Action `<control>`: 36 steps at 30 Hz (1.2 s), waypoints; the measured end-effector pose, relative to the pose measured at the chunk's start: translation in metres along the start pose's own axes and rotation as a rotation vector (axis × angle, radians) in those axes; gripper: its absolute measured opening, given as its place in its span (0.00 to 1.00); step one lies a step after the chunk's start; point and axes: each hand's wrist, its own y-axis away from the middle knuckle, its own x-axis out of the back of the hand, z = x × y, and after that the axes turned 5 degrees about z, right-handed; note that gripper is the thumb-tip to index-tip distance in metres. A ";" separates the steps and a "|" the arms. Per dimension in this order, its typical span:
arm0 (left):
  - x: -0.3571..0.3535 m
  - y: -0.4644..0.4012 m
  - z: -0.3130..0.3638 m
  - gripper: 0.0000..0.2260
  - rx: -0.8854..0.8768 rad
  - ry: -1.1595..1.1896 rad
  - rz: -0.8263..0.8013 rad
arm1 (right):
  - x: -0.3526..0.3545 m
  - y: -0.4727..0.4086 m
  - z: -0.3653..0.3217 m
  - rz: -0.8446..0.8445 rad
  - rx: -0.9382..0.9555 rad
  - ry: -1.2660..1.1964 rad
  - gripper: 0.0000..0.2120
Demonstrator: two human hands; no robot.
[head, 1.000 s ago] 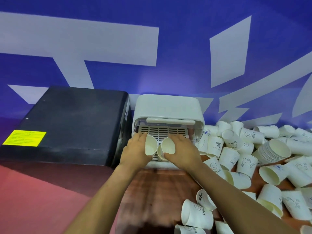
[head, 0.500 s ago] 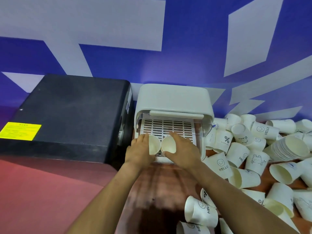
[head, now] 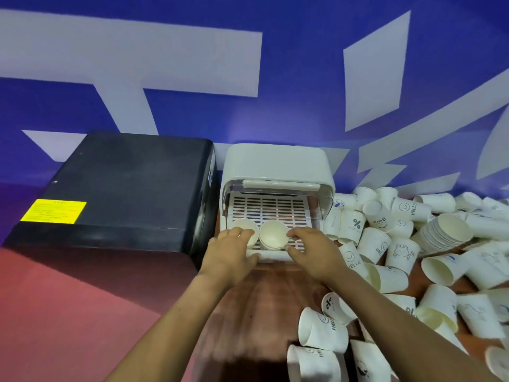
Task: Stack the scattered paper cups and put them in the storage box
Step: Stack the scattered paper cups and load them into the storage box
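From the head camera I look down on the white plastic storage box [head: 276, 172], its clear front flap raised and a slatted white tray [head: 271, 210] showing inside. Two short stacks of white paper cups stand upright at the tray's front edge, mouths up: the left cup stack [head: 245, 228] and the right cup stack [head: 273, 235], touching side by side. My left hand [head: 234, 250] curls its fingers round the left stack's near wall. My right hand [head: 311, 250] sits just beside the right stack with fingers bent toward its rim; whether they pinch it or only touch it, I cannot tell through the blur.

I judge this the placing step: stacks are set down but not yet let go. Next calls for sliding them deeper on the tray, then freeing both hands.

The scattered white printed paper cups [head: 407, 252] lie heaped to the right on the brown wooden table [head: 264, 301]. A black box-shaped machine [head: 118, 188] stands left of the storage box.
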 end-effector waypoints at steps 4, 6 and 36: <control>0.002 0.025 0.010 0.23 -0.052 0.024 0.011 | 0.010 0.030 0.001 0.006 -0.056 -0.005 0.15; -0.002 0.035 0.016 0.23 -0.079 0.052 0.000 | 0.012 0.047 0.004 0.023 -0.089 -0.010 0.14; -0.121 0.056 0.130 0.36 0.017 -0.146 -0.469 | -0.005 0.102 0.136 -0.237 0.212 0.242 0.33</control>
